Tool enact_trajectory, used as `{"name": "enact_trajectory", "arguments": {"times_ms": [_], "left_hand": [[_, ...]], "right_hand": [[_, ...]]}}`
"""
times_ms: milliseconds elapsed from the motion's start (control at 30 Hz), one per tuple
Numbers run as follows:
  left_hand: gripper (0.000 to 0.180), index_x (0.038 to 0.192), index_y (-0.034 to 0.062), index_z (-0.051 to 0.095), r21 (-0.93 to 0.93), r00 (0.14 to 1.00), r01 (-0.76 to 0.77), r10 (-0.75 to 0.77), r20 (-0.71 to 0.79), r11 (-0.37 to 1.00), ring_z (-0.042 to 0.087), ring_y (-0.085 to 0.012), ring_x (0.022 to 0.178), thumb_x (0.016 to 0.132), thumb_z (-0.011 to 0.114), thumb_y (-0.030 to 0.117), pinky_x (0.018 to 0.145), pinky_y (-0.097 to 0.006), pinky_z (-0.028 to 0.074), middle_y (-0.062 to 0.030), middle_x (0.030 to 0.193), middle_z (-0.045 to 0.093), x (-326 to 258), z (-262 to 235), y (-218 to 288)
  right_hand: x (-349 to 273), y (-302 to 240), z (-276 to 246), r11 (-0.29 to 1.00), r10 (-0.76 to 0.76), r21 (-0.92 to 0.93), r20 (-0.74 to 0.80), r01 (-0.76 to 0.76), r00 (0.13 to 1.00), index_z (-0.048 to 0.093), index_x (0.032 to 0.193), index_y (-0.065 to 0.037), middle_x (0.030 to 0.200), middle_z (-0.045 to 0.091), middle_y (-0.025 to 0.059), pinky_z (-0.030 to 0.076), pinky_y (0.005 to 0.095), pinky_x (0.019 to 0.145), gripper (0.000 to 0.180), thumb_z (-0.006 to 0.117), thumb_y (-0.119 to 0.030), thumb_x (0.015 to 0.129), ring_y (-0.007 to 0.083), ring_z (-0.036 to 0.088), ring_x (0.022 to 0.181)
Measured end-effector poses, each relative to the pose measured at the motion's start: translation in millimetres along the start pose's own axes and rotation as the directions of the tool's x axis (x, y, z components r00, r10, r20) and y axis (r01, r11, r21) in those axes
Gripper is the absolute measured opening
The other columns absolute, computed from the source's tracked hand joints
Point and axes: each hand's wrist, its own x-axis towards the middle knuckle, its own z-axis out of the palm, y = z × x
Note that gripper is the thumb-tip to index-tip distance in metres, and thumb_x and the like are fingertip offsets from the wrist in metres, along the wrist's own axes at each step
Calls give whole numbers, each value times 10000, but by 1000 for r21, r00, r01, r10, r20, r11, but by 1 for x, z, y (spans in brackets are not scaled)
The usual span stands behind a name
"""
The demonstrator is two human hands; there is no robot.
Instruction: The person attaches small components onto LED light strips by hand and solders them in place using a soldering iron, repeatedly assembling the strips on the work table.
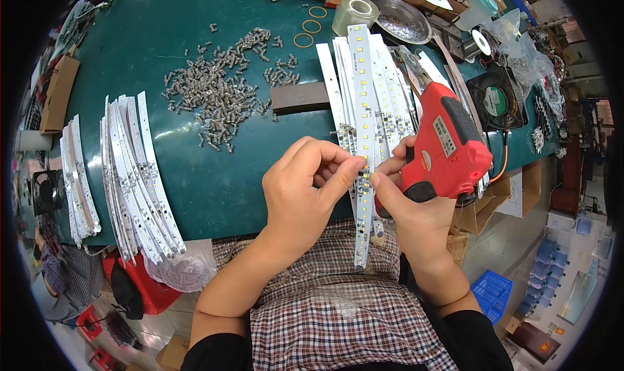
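Note:
A long white LED strip board (364, 104) with yellow LEDs runs upright across the table edge, its lower end over my lap. My left hand (302, 189) pinches at its middle, thumb and forefinger closed at the strip's left edge. Any small part between those fingertips is hidden. In my right hand (416, 208) is a red and black handheld power tool (432, 160), which looks like a cordless screwdriver; its working tip cannot be made out. That hand's thumb and forefinger also reach the strip's right edge. More LED strip boards (393, 85) lie fanned out beneath.
Small metal parts (214, 85) are heaped on the green table (227, 195). A dark bar (299, 98) lies beside the strips. Two strip stacks (133, 169) (78, 182) overhang the left front edge. Tape (355, 15), a metal dish (402, 19) and a fan (495, 99) occupy the right.

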Motion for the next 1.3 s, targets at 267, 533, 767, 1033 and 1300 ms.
{"name": "enact_trajectory", "arguments": {"times_ms": [267, 533, 767, 1033, 1300], "left_hand": [[166, 932, -12, 657, -533, 874, 486, -384, 297, 693, 630, -84, 702, 876, 712, 134, 619, -213, 519, -45, 828, 668, 3, -4, -5], [160, 987, -42, 659, -548, 909, 415, -297, 294, 726, 643, -97, 757, 890, 681, 83, 704, -239, 555, -79, 865, 684, 3, -6, -5], [152, 972, -56, 661, -490, 902, 431, -350, 252, 758, 644, -96, 723, 885, 673, 68, 669, -232, 547, -81, 848, 686, 8, -7, -6], [153, 946, -19, 674, 78, 935, 355, -356, -7, 932, 639, -107, 656, 861, 674, 108, 608, -240, 506, -68, 793, 686, 29, -21, -37], [181, 991, 50, 654, 344, 994, 109, -93, -61, 933, 571, -76, 582, 812, 683, 53, 594, -232, 463, -39, 934, 675, 28, -22, -26]], "right_hand": [[3, -3, 0, 999, 42, 34, -34, -41, 999, 433, 1194, 36, 824, 618, 49, 476, 206, 613, 439, 655, 60, 816, 69, 592, 699], [4, -2, 2, 992, 109, 71, -72, -104, 991, 456, 1154, 22, 1022, 521, 87, 521, 237, 661, 484, 681, 129, 739, 129, 630, 815], [0, 6, 2, 999, 34, -12, -47, -35, 998, 500, 1140, 27, 873, 631, 47, 487, 251, 693, 363, 674, 20, 821, 97, 590, 803], [-41, -19, -25, 998, 59, -13, 31, -59, 998, 397, 1245, -38, 885, 534, 66, 515, 359, 766, 356, 547, -65, 923, 123, 563, 691], [-61, 4, -48, 951, 251, -243, 241, -192, 938, 570, 1020, -1, 847, 570, 55, 457, 291, 635, 147, 622, -15, 883, 122, 546, 734]]}}
